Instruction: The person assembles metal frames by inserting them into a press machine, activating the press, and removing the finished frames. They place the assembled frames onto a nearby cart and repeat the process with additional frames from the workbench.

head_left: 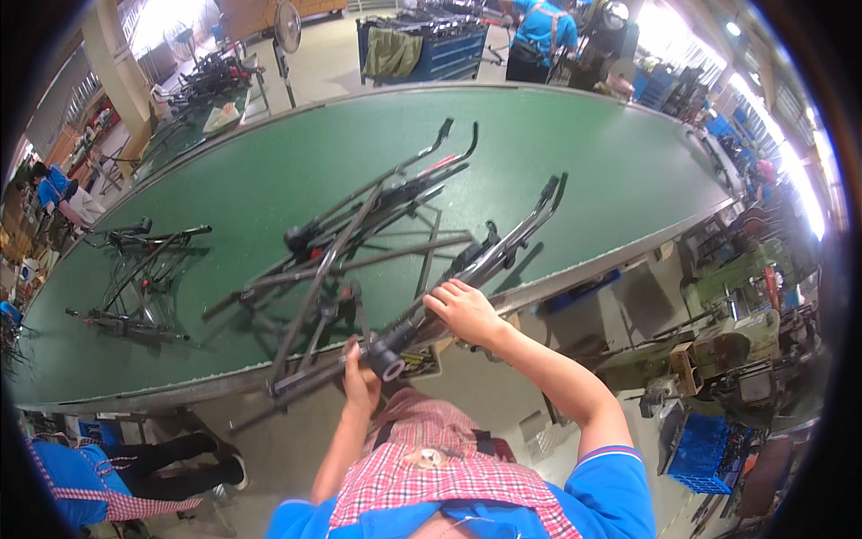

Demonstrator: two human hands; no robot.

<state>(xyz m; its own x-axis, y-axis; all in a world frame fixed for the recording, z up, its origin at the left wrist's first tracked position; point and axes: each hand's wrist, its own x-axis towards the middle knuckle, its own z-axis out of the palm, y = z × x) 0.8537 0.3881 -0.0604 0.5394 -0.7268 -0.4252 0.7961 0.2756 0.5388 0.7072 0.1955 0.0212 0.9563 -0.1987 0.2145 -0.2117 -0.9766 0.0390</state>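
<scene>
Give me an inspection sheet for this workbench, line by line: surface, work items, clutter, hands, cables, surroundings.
Surface: green table, long and curved, metal-edged.
Job's things: folded dark metal frame lying across the near edge.
Clutter: second smaller frame lying at the left.
Grippers: left hand grips the frame's near end; right hand grips a frame tube.
Cables: nothing seen.
Surroundings: blue crate and machinery at right, blue cart beyond the table, other people nearby.

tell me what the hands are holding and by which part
Both hold the folded dark metal frame on the green table: left hand at its near tube end, right hand on a side tube.
</scene>
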